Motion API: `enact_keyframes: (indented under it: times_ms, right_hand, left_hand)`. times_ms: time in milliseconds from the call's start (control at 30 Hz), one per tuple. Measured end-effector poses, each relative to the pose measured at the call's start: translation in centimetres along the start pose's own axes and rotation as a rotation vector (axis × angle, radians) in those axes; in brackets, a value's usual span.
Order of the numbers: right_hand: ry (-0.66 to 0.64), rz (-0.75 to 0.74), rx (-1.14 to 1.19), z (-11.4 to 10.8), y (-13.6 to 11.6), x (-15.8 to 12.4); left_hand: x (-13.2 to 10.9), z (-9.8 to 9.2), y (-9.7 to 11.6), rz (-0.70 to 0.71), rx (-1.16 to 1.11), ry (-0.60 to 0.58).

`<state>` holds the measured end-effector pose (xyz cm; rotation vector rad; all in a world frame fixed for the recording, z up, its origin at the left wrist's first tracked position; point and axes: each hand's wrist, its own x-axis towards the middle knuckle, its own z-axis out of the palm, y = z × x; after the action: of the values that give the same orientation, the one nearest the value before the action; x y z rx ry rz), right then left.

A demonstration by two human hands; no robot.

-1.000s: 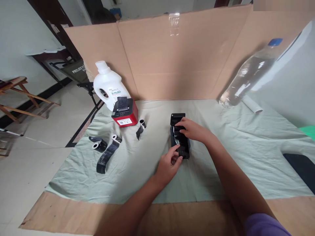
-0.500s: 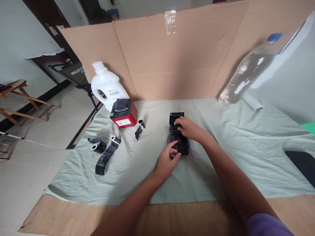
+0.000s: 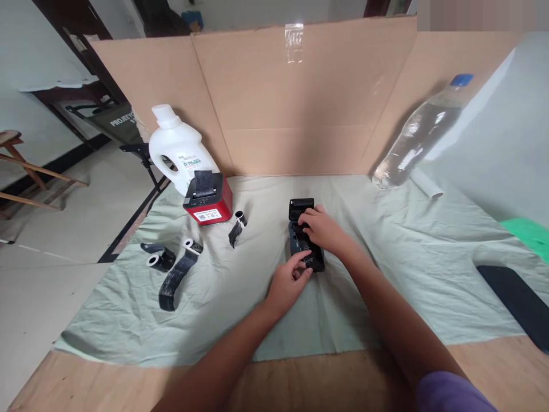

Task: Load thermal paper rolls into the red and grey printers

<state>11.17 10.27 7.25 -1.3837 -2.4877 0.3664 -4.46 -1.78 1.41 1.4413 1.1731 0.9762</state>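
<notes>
A small dark printer [image 3: 293, 243] lies on the cloth in front of me, its lid [image 3: 301, 203] raised at the far end. My right hand [image 3: 322, 229] reaches in from the right, fingers curled down at the lid end on a dark paper roll mostly hidden beneath them. A black paper strip [image 3: 316, 260] runs toward me over the printer's near end. There my left hand [image 3: 288, 286] has its thumb and forefinger closed at the strip's left edge. What lies under its other fingers is hidden.
A red-and-black printer [image 3: 210, 200] with a black strip sticking out stands left, before a white detergent bottle [image 3: 182, 149]. Black paper rolls [image 3: 160, 260] lie nearby. Behind rises a cardboard panel [image 3: 300, 103]. To the right are a water bottle [image 3: 420, 137], white tube [image 3: 426, 184] and phone [image 3: 514, 303].
My right fingers have shifted slightly inside the printer, baring more of its left inner side. The left hand stays at the near end. The whole view has moved a little.
</notes>
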Motion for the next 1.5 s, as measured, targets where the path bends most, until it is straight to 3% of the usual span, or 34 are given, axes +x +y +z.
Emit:
enact_keyframes:
  times_ms: [133, 233, 300, 467, 600, 700, 833, 1033, 1300, 1500]
  right_hand:
    - [0.117, 0.112, -0.147, 0.7, -1.0, 0.1]
    - [0.358, 0.262, -0.043, 1.3, -0.6, 0.6]
    - [0.437, 0.269, 0.078, 1.6, 0.3, 1.1]
    - [0.286, 0.107, 0.312, -0.1, 2.4, 1.5]
    - [-0.051, -0.005, 0.313, -3.1, 1.8, -0.3]
    - [-0.214, 0.063, 0.294, -4.3, 0.8, -1.5]
    - [-0.215, 0.216, 0.302, -3.6, 0.5, -1.1]
    - [-0.319, 0.423, 0.367, -2.5, 1.2, -0.3]
    - [-0.165, 0.449, 0.225, -1.7, -0.9, -1.0]
    - [-0.201, 0.431, 0.267, -2.0, -0.6, -1.3]
  left_hand:
    - [0.1, 0.0, 0.1, 0.004, 0.006, 0.019]
    - [0.1, 0.1, 0.2, 0.022, 0.040, 0.023]
    - [0.0, 0.1, 0.3, 0.029, 0.066, 0.018]
    - [0.0, 0.1, 0.4, 0.040, 0.076, 0.022]
    - [-0.2, 0.0, 0.4, 0.025, 0.027, 0.041]
    - [-0.2, 0.0, 0.2, 0.017, 0.003, 0.049]
    - [-0.3, -0.1, 0.1, 0.013, 0.008, 0.040]
    - [-0.3, -0.2, 0.4, 0.021, 0.027, 0.030]
    - [-0.2, -0.1, 0.1, 0.052, 0.053, 0.028]
    - [-0.1, 0.0, -0.4, 0.077, 0.077, 0.026]
